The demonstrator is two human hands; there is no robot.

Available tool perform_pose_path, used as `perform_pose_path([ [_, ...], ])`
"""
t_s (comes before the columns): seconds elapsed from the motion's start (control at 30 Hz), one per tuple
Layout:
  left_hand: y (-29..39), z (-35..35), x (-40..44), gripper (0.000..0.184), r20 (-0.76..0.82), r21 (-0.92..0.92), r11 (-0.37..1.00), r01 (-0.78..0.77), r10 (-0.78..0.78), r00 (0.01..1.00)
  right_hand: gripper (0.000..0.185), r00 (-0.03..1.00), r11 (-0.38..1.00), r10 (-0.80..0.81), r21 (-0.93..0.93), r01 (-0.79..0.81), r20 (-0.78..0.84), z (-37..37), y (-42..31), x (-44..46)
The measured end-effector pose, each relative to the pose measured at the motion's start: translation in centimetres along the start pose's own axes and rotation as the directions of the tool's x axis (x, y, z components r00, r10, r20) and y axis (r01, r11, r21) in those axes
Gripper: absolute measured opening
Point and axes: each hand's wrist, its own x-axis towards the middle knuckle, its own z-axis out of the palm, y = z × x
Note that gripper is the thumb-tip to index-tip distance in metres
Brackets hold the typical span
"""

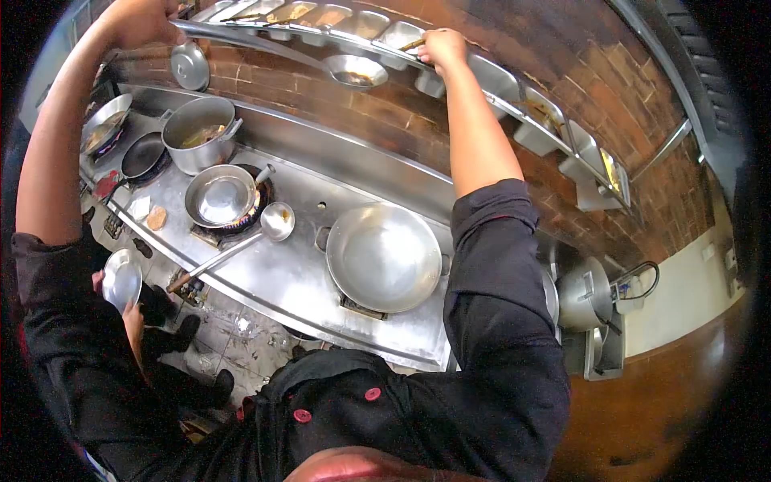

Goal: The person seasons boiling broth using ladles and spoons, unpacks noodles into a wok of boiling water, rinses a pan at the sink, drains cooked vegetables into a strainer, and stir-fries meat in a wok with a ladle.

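High at the upper left, my left hand (144, 22) is wrapped round the handle of a long metal ladle (353, 71). The ladle's bowl hangs just below the rack of metal trays and holds a little brown stuff. My right hand (443, 50) reaches up to the rack (502, 104), its fingers closed on the handle of a utensil (413, 45) over a metal tray (401, 35). Several trays in the rack hold food. Below, a wide metal wok (384, 257) sits on the steel stove top (297, 297).
A second ladle (278, 222) lies by a pan (222, 196) on a burner. Farther left stand a deep pot (197, 136) and a black pan (144, 156). Another person's hands (132, 317) hold a metal bowl (122, 279) at the lower left. A tall pot (585, 293) stands at the right.
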Motion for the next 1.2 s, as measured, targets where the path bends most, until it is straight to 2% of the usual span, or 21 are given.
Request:
perform_pose_path([
  [0.07,-1.1,0.6,0.5,0.028,0.073,0.045,0.998,-0.048,0.045,0.996,0.015,0.950,0.867,0.290,0.390,-0.311,0.113,-0.6,-1.8,-1.7],
  [0.17,-1.2,0.9,0.5,0.029,0.074,0.032,0.997,-0.064,0.061,0.995,0.013,0.896,0.709,0.444,0.609,-0.356,0.008,-0.5,-1.9,-2.0],
  [0.3,-1.2,1.0,0.4,0.031,0.077,0.012,0.998,-0.069,0.068,0.995,0.009,0.905,0.586,0.426,0.761,-0.277,0.001,-1.9,-1.6,-2.2],
  [0.37,-1.9,1.5,0.3,0.034,-0.098,0.039,0.988,-0.147,0.150,0.984,0.010,0.926,0.548,0.376,0.797,-0.252,0.034,-2.4,-1.7,-2.8],
  [0.4,-0.7,0.2,0.0,0.034,-0.092,0.038,0.989,-0.145,0.148,0.985,0.010,0.948,0.620,0.317,0.753,-0.222,0.018,-3.0,-3.0,-3.9],
  [0.47,2.8,-3.8,-0.6,0.030,0.362,0.246,0.969,0.017,-0.108,0.926,0.014,0.986,0.739,0.166,0.660,-0.133,0.013,-3.5,-5.0,-6.4],
  [0.5,3.2,-4.5,-0.5,0.030,0.419,0.290,0.957,0.013,-0.139,0.897,0.014,0.986,0.735,0.166,0.665,-0.135,0.018,-3.7,-5.0,-6.9],
  [0.53,3.7,-4.6,-1.4,0.030,0.461,0.265,0.962,-0.057,-0.075,0.884,0.015,0.991,0.901,-0.104,0.430,0.059,0.080,-3.9,-5.1,-7.3],
  [0.57,4.2,-4.5,-2.5,0.030,0.514,0.213,0.965,-0.152,0.021,0.857,0.015,0.919,0.936,-0.336,0.183,0.301,0.207,-4.0,-5.1,-7.7],
  [0.6,5.4,-4.7,-4.5,0.030,0.600,0.132,0.956,-0.263,0.134,0.789,0.017,0.918,0.928,-0.370,0.000,0.374,0.144,-4.9,-6.6,-8.7],
  [0.7,7.6,-4.7,-9.8,0.031,0.732,-0.216,0.839,-0.499,0.478,0.485,0.018,0.871,0.855,-0.491,-0.205,0.476,-0.022,-4.3,-5.2,-6.4],
  [0.73,7.3,-4.4,-10.0,0.031,0.720,-0.274,0.810,-0.519,0.530,0.447,0.036,0.916,0.876,-0.397,-0.270,0.399,0.065,-4.1,-4.7,-5.4],
  [0.77,6.4,-4.1,-9.3,0.032,0.699,-0.253,0.822,-0.510,0.520,0.492,0.036,0.914,0.875,-0.401,-0.269,0.402,0.063,-3.8,-3.9,-5.0],
  [0.83,3.1,-3.1,-5.4,0.032,0.596,-0.088,0.910,-0.406,0.375,0.710,0.062,0.893,0.774,-0.254,-0.476,0.418,0.371,-2.9,-3.6,-4.1],
  [0.87,1.3,-2.6,-3.8,0.033,0.494,-0.004,0.950,-0.311,0.272,0.826,0.085,0.861,0.838,-0.220,-0.363,0.408,0.459,-2.5,-4.4,-3.8],
  [0.93,-2.8,-1.8,-1.0,0.034,0.266,0.080,0.990,-0.114,0.089,0.960,0.066,0.818,0.792,-0.468,-0.252,0.556,0.336,-0.5,-8.4,-5.1],
  [1.0,-4.2,-0.9,-1.0,0.035,0.298,0.070,0.990,-0.126,0.100,0.949,0.052,0.814,0.840,-0.492,-0.075,0.537,0.309,2.3,-13.3,-6.6],
  [1.07,-3.4,0.0,-3.3,0.036,0.541,-0.074,0.931,-0.358,0.339,0.770,0.038,0.758,0.796,-0.550,-0.057,0.603,0.350,6.0,-17.1,-6.4],
  [1.13,-4.9,1.6,-5.1,0.037,0.617,-0.231,0.846,-0.481,0.510,0.599,0.035,0.726,0.738,-0.574,-0.144,0.659,0.379,11.0,-20.3,-5.3],
  [1.17,-6.7,2.3,-4.9,0.038,0.598,-0.240,0.850,-0.470,0.510,0.618,0.031,0.714,0.766,-0.573,-0.046,0.641,0.402,12.5,-21.9,-5.5],
  [1.2,-9.0,3.3,-3.9,0.039,0.552,-0.200,0.888,-0.415,0.452,0.701,0.031,0.690,0.720,-0.579,-0.125,0.683,0.434,16.7,-21.8,-3.5],
])
